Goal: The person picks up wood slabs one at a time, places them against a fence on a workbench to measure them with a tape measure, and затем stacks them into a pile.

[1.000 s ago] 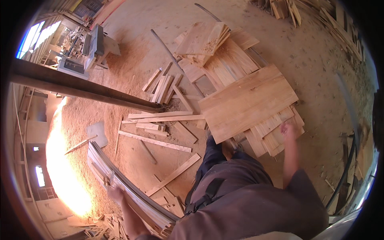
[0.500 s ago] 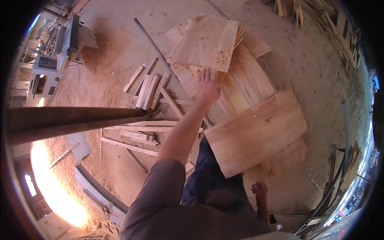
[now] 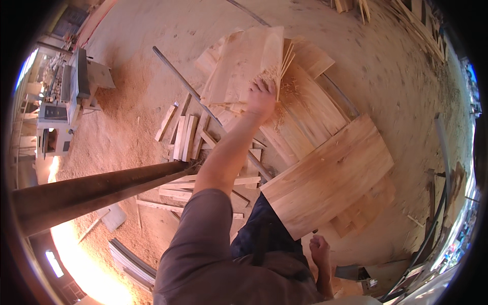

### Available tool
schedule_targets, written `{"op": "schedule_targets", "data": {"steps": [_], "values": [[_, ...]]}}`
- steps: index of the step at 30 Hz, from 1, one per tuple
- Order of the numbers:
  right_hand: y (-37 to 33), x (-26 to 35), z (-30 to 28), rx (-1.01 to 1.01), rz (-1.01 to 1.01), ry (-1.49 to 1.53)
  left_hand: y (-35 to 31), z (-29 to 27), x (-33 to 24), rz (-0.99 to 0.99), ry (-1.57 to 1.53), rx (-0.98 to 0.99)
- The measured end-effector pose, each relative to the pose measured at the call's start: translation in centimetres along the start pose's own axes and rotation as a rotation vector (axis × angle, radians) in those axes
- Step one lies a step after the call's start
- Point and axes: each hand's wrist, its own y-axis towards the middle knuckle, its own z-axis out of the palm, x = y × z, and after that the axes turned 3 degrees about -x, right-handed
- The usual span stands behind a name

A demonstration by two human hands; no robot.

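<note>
Left hand working over top panel, right hand curling below

Left hand (image 3: 262, 97) is reaching far forward, fingers spreading and resting among wood shavings (image 3: 264, 74) at the near right edge of the top panel (image 3: 243, 56); not wrapping around anything. That panel is lying on an upper stack, ahead of the person. Right hand (image 3: 319, 250) is hanging low near the close corner of a large panel (image 3: 330, 173), fingers curling into a fist; too small to tell if it is holding anything. Large panel is lying at a slant, overlapping longer boards (image 3: 316, 105) and covering part of smaller boards (image 3: 367, 207). Dark bar (image 3: 178, 72) is running under the stack. Short wood strips (image 3: 187, 137) are lying left of it, near a thick post (image 3: 101, 189).
</note>
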Motion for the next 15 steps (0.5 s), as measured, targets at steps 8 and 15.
{"op": "schedule_targets", "data": {"steps": [8, 15], "values": [[6.0, -0.5, 2.3, 0.057, -0.156, -0.012, -3.4, -21.5, 10.7, -0.55, -1.352, -0.38], [9.3, 1.3, 3.5, 0.379, 0.028, 0.68, -21.2, -21.7, 5.5, -1.151, -2.163, -0.379]]}}
